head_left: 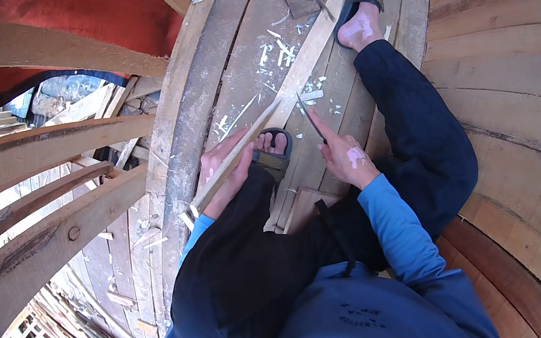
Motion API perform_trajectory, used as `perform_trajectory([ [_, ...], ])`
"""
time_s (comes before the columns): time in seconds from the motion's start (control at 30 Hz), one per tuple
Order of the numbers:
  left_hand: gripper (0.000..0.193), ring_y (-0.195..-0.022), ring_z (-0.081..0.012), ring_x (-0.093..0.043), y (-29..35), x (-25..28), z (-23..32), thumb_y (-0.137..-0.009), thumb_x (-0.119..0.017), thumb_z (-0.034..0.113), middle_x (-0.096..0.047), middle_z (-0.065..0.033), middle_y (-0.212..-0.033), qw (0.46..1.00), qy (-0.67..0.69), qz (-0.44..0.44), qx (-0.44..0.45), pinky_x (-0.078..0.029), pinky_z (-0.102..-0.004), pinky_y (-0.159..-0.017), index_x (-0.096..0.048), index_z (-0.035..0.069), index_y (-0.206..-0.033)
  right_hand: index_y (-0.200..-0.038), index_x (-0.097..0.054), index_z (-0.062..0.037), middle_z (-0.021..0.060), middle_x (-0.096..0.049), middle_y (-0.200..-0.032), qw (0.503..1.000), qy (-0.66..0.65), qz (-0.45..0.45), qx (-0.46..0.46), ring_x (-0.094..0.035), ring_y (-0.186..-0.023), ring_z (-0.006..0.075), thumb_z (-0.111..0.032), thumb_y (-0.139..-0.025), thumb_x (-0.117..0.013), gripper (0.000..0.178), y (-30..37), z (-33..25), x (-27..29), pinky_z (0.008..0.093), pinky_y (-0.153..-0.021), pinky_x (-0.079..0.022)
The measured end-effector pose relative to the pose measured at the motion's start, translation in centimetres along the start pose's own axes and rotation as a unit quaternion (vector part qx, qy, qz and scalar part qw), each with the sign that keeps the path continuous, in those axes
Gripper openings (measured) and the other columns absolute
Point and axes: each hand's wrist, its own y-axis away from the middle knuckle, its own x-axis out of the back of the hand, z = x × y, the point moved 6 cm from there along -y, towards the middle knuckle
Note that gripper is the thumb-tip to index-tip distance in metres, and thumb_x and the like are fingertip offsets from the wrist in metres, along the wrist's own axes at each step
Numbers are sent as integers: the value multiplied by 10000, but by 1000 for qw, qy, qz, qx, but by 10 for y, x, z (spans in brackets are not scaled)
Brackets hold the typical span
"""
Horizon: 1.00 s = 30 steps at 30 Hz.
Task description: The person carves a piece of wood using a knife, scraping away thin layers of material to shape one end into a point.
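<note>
Planking of grey, curved boards (212,85), littered with pale wood shavings (279,51), forms the floor inside a wooden hull. Left hand (223,166) grips a thin wooden strip (242,149) near the knee; right hand (348,155) holds a slim blade (309,117) against it. Ribs (39,210) arch left.

The scene is being viewed from one head-worn fisheye camera, pointed steeply down onto the long wooden strip (258,138), held close below; curved hull planks (511,54) are being bent around it toward the rim.
</note>
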Motion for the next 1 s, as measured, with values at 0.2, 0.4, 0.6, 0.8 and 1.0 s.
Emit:
perform_trajectory([
  [0.2,268,-974,-327,-752,-8,-4,3,-928,-700,60,-750,-199,-1072,1000,14,-23,8,-601,-363,-838,-714,-9,-1186,-1613,-316,-258,296,-676,-875,995,67,25,65,-672,-877,483,-43,-972,-544,714,-12,-4,-11,560,-847,-521],
  [0.4,309,-969,-326,-754,-12,-7,15,-917,-694,33,-743,-205,-1101,996,-9,-65,-63,-605,-362,-837,-702,-1,-1224,-1610,-334,-256,281,-681,-865,994,81,2,76,-685,-846,471,-29,-952,-546,728,-34,-18,-21,554,-829,-535],
  [0.6,499,-977,-354,-743,-9,-26,14,-848,-684,-31,-716,-215,-1198,982,-10,-176,-70,-606,-394,-823,-621,6,-1341,-1608,-349,-252,274,-701,-941,988,153,-11,14,-706,-946,451,-48,-977,-461,673,-17,-35,2,544,-893,-547],
  [0.8,575,-976,-392,-726,4,-32,-2,-832,-645,-56,-689,-243,-1240,978,-27,-184,-92,-600,-414,-850,-573,17,-1398,-1606,-357,-250,266,-696,-1026,986,159,-54,4,-695,-1017,445,-107,-1014,-406,611,-24,-46,-1,538,-938,-541],
  [1.0,555,-979,-388,-728,11,-48,-32,-853,-642,-46,-689,-244,-1238,979,-53,-176,-93,-600,-418,-857,-572,20,-1400,-1593,-383,-242,241,-675,-1098,986,159,-30,38,-673,-1076,438,-130,-1024,-425,582,-35,-38,3,509,-947,-541],
])
